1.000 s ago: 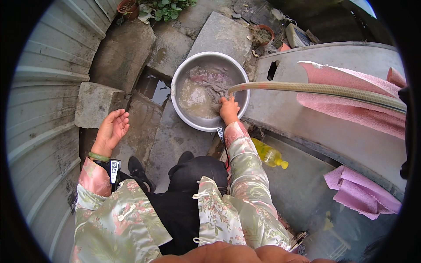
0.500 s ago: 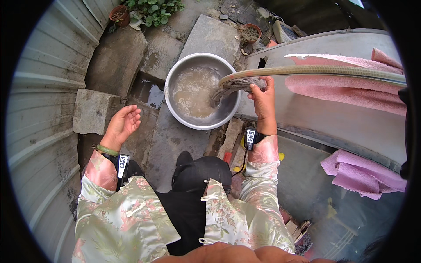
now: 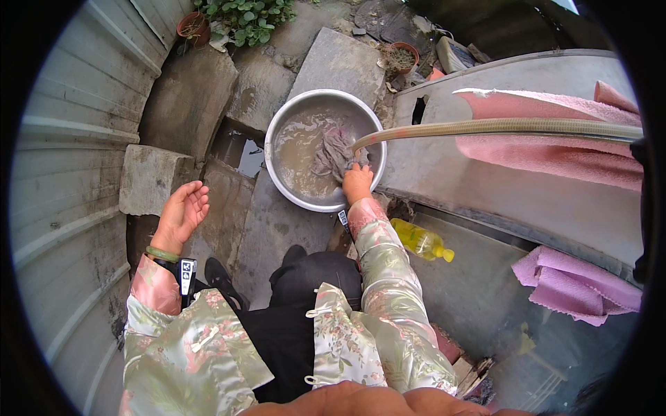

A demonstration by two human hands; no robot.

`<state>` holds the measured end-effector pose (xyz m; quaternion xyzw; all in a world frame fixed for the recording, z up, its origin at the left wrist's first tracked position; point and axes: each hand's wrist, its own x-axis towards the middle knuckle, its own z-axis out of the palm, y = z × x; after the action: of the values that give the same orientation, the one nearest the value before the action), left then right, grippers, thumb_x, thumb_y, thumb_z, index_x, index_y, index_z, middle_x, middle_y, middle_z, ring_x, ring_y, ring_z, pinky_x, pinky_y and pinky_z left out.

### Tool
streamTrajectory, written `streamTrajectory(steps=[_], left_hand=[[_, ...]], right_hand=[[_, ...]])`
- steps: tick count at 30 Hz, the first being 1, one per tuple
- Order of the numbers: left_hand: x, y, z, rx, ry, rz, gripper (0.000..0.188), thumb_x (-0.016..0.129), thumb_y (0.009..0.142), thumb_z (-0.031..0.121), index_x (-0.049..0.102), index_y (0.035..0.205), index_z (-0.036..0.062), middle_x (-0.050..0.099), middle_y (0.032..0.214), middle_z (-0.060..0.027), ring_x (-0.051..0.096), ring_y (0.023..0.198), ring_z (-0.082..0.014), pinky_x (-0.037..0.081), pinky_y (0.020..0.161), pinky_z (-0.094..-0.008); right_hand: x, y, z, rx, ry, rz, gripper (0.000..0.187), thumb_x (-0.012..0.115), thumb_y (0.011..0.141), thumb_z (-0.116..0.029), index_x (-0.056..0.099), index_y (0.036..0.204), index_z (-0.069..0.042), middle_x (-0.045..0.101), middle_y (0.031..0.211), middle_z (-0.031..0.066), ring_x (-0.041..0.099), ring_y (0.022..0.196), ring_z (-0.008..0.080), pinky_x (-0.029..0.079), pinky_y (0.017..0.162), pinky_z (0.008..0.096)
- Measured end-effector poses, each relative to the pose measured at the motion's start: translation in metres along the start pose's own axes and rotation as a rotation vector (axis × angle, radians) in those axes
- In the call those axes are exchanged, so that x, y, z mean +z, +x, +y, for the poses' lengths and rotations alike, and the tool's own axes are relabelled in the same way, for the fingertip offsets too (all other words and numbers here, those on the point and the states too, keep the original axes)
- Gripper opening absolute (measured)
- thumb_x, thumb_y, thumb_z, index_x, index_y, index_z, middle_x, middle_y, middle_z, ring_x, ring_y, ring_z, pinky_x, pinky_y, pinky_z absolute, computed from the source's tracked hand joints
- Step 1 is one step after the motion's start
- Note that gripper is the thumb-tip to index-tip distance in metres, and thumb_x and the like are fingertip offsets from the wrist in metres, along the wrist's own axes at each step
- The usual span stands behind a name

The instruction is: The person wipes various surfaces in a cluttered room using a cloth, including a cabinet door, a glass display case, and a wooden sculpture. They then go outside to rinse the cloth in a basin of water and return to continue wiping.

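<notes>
Head view: right grip (image 3: 357, 183) grasps grey cloth (image 3: 334, 152) (crumpled), long axis slanting forward-left.

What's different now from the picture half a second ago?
The right hand moved left from beyond the right rim of the metal basin, lowering the gray cloth into the murky water. It still touches the cloth, but its grip is hard to see. The left hand stayed raised and empty; the basin stayed put.

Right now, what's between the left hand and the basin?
Head view: not bare. Part of a stone slab and a puddle lie between the left hand and the basin.
</notes>
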<state>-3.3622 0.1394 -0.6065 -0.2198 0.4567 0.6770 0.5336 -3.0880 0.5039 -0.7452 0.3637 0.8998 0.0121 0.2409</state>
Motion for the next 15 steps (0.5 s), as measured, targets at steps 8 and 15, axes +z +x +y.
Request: streamTrajectory(steps=[8, 15], left_hand=[[0.03, 0.017, -0.003, -0.006, 0.014, -0.064, 0.015, 0.057, 0.09, 0.02, 0.06, 0.099, 0.008, 0.065, 0.091, -0.0026, 0.063, 0.074, -0.0125, 0.055, 0.064, -0.0277], [0.065, 0.044, -0.018, -0.108, -0.05, -0.297, 0.013, 0.058, 0.089, 0.021, 0.06, 0.095, 0.0091, 0.065, 0.088, -0.0026, 0.063, 0.073, -0.0123, 0.055, 0.064, -0.0284]], right_hand=[[-0.101, -0.046, 0.031, -0.002, 0.341, 0.204, 0.017, 0.059, 0.081, -0.013, 0.071, 0.094, -0.012, 0.059, 0.1, 0.0103, 0.061, 0.09, 0.0341, 0.047, 0.079, 0.0489], [-0.344, -0.161, 0.077, -0.229, 0.511, 0.803, 0.011, 0.067, 0.081, -0.012, 0.065, 0.089, -0.004, 0.063, 0.08, 0.0133, 0.062, 0.071, 0.0317, 0.05, 0.065, 0.0374]])
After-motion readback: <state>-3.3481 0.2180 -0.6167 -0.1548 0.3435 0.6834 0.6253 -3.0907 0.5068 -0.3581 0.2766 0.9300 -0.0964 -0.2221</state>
